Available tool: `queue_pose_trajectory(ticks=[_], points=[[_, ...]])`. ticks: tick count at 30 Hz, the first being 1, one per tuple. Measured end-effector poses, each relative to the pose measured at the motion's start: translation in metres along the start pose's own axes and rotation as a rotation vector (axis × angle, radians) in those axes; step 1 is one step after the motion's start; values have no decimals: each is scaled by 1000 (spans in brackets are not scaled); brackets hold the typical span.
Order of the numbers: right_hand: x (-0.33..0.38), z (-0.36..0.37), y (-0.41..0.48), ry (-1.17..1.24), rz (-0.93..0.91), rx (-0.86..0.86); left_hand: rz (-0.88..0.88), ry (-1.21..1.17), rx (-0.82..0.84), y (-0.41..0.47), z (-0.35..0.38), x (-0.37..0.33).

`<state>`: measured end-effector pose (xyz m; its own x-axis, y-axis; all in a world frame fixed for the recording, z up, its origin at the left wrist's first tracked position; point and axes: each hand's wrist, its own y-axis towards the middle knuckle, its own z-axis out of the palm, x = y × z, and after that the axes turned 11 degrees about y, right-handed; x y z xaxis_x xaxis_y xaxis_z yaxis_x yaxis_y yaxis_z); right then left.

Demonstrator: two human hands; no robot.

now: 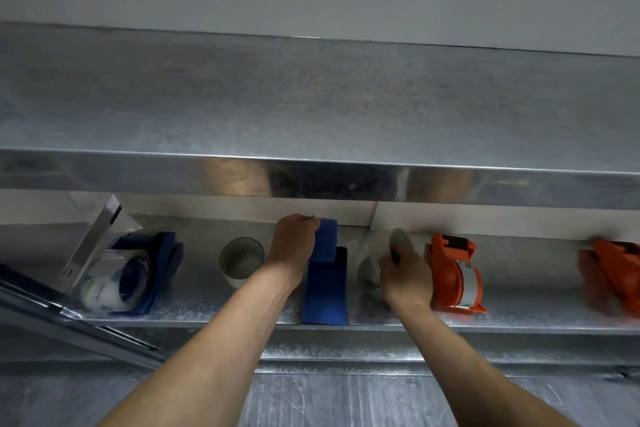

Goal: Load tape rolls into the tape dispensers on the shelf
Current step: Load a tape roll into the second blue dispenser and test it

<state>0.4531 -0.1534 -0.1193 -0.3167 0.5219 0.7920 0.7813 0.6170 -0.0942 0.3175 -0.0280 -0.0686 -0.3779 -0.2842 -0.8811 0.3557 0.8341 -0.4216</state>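
View from the head, looking into a low metal shelf (207,305). At centre frame the left hand (294,243) grips the top of the middle blue dispenser (325,288), fingers curled over its head; no roll shows on it. Its long axis runs from the shelf's front lip back towards the wall, handle nearest the viewer. Just to its right the right hand (405,277) grasps a clear tape roll (372,265), fingers wrapped round it. The roll is blurred, so which way its core faces cannot be told. It sits between this dispenser and an orange dispenser (453,274), close to both.

The coming move looks like a short carry leftwards, roll onto the blue dispenser's hub, with the left hand steadying the body.

A spare tape roll (241,260) stands left of centre. A loaded blue dispenser (145,270) lies at the left, a second orange dispenser (609,274) at the right edge. The upper shelf (311,97) hangs close above, leaving little headroom.
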Motion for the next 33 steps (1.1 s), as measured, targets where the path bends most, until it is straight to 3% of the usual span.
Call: queue_pose_trajectory(ticks=[3, 10, 33], points=[[-12, 0, 0, -287, -139, 98, 11, 3, -8, -1, 0, 0], [-21, 6, -12, -537, -186, 235, 18, 8, -30, -3, 0, 1], [3, 14, -25, -262, -274, 0, 8, 68, -3, -18, -16, -3]])
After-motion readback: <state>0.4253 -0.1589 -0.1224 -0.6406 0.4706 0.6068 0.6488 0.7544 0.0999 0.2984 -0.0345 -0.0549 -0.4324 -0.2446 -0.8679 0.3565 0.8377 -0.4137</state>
